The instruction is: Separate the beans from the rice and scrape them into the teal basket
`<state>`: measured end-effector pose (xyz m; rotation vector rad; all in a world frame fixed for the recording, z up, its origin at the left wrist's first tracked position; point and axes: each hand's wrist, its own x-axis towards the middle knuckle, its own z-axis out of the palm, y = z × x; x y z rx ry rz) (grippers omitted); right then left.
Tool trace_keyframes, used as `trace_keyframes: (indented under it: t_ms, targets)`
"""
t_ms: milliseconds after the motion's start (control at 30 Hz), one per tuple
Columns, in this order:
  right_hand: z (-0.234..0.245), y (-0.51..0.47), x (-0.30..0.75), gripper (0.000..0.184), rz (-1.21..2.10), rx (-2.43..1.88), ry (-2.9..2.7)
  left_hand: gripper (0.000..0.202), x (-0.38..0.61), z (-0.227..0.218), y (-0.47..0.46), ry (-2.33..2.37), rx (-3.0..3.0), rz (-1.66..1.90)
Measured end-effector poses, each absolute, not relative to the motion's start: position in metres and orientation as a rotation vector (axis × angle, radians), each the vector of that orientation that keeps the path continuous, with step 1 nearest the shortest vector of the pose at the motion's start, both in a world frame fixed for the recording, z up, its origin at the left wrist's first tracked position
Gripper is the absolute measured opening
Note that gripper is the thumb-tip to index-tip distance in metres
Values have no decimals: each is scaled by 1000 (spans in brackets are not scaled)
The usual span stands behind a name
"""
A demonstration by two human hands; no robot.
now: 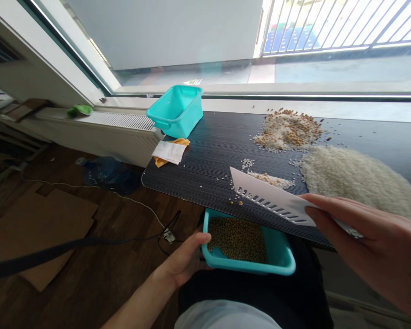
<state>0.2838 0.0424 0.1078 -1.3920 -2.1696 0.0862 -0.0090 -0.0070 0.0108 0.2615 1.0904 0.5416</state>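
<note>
My left hand [187,258] grips the left end of a teal tub [281,256] that holds brown beans [238,237], just below the front edge of the black table [205,155]. My right hand [373,246] is closed on a white slotted scraper [270,198], whose blade rests on the table beside a thin line of rice and beans [270,179]. A few loose beans lie at the table edge under the blade tip. A big pile of white rice [356,178] sits to the right, and a mixed pile of rice and beans [287,130] lies behind it.
A second, empty teal tub [176,109] stands at the table's far left corner, next to a white packet on a yellow cloth [169,152]. A radiator [116,132] runs under the window. Flattened cardboard [44,224] and cables lie on the wooden floor to the left.
</note>
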Motion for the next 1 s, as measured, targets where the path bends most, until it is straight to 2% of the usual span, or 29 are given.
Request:
trace_keyframes:
  t_ms: [333, 567, 733, 1000]
  targets:
    - [113, 37, 281, 18, 269, -1363, -2190, 68, -9, 11, -7, 1105, 268, 542]
    - [112, 40, 281, 18, 157, -1382, -2193, 67, -10, 10, -7, 1105, 265, 542]
    - [115, 43, 273, 18, 246, -1371, -2208, 69, -10, 9, -7, 1099, 251, 549]
    - [117, 41, 274, 19, 332, -1301, -2212, 57, -11, 8, -7, 1086, 260, 549]
